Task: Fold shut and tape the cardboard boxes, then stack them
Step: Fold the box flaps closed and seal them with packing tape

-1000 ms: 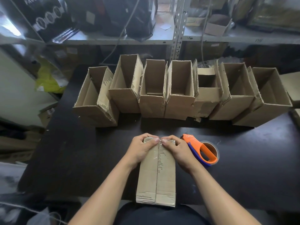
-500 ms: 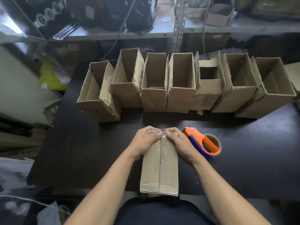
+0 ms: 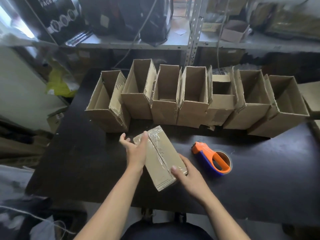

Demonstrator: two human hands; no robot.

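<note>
The taped box [image 3: 160,157] lies slanted near the table's [image 3: 86,161] front edge. The left hand [image 3: 136,151] rests on it with fingers straight; the right hand [image 3: 186,172] grips its near end, beside the tape dispenser [image 3: 212,157].

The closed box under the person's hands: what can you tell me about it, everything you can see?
The taped box is a long, narrow carton of plain brown corrugated cardboard. Its flaps are folded shut, with clear shiny tape running along the middle seam and wrapping over the far end. It sits turned at an angle on the black table, in front of the row of open boxes. The left hand lies flat along its left side; the right hand holds its near right corner.
</note>
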